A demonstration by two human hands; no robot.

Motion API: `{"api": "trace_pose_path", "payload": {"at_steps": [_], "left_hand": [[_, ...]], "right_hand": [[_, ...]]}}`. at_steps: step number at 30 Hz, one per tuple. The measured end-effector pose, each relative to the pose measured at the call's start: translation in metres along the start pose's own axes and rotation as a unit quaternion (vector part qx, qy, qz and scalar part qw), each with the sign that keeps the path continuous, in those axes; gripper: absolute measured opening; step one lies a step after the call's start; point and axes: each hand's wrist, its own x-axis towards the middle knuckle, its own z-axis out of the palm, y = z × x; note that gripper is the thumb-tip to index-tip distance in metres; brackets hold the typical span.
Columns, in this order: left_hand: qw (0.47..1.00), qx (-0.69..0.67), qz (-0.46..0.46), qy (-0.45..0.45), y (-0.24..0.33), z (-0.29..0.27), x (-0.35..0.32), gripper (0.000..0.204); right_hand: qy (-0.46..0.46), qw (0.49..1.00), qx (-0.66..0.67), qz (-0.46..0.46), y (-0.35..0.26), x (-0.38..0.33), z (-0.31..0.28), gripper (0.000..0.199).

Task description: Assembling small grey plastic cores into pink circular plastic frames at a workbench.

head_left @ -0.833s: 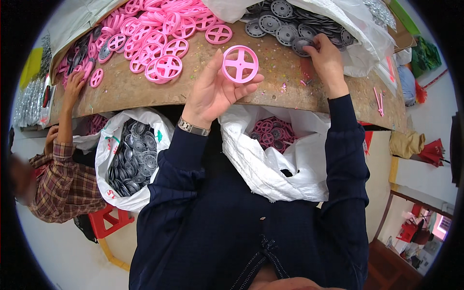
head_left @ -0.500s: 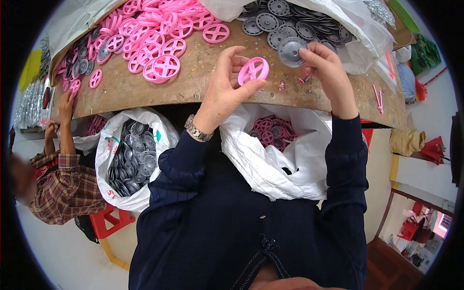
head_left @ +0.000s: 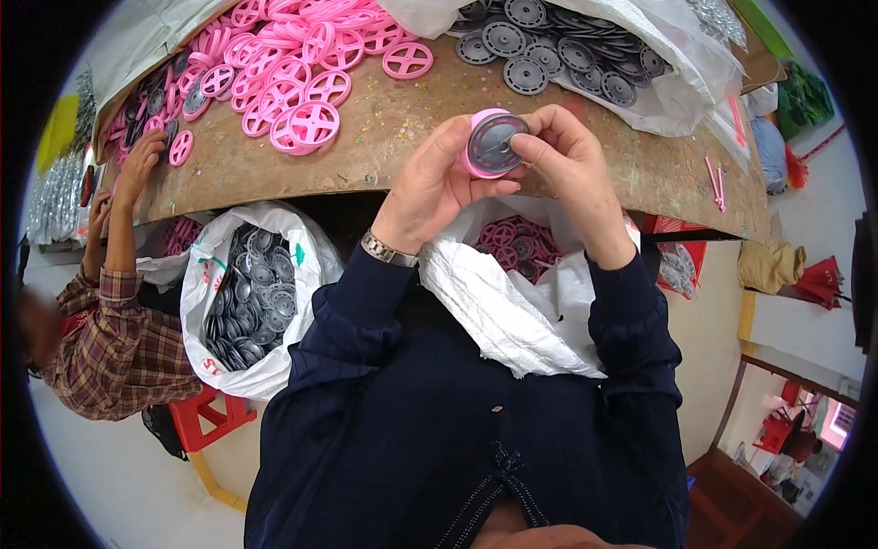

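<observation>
Over the front edge of the workbench, my left hand (head_left: 422,188) grips a pink plastic spoked wheel (head_left: 467,161) by its side, palm partly turned up. A dark grey round disc (head_left: 492,149) lies against the wheel's face, covering its spokes; only the pink rim shows around it. My right hand (head_left: 574,174) pinches the disc's right side, its thumb on the disc's face. Whether the disc is seated in the wheel cannot be made out. Below my hands, an opened white sack (head_left: 498,334) holds pink wheels with grey discs (head_left: 519,245).
Pink wheels (head_left: 315,123) are heaped on the workbench (head_left: 384,146) at left, grey discs (head_left: 526,76) at back right. Another white sack (head_left: 197,302) of grey discs stands left, near a red stool (head_left: 215,419). A co-worker in a plaid shirt (head_left: 128,366) reaches onto the bench at far left.
My right hand has brought the grey disc left and down onto the pink wheel. My left hand has turned and lowered slightly. The co-worker's hand has moved further onto the bench.
</observation>
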Motion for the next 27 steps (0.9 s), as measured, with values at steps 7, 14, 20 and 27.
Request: {"api": "trace_pose_path", "payload": {"at_steps": [7, 14, 20, 27], "left_hand": [[0.993, 0.089, 0.041, 0.061, -0.004, 0.007, -0.005, 0.048], [0.873, 0.441, 0.181, 0.1, -0.004, 0.007, -0.011, 0.032], [0.836, 0.486, 0.221, 0.126, -0.006, 0.012, -0.011, 0.02], [0.842, 0.484, 0.183, 0.153, -0.012, 0.017, -0.008, 0.019]], "right_hand": [[0.076, 0.996, -0.007, -0.042, 0.003, -0.004, 0.013, 0.02], [0.02, 0.993, -0.115, -0.014, -0.004, -0.01, 0.008, 0.025], [0.022, 0.991, -0.127, -0.04, 0.003, -0.018, 0.015, 0.018], [0.036, 0.997, -0.07, -0.017, 0.018, -0.021, 0.008, 0.017]]}}
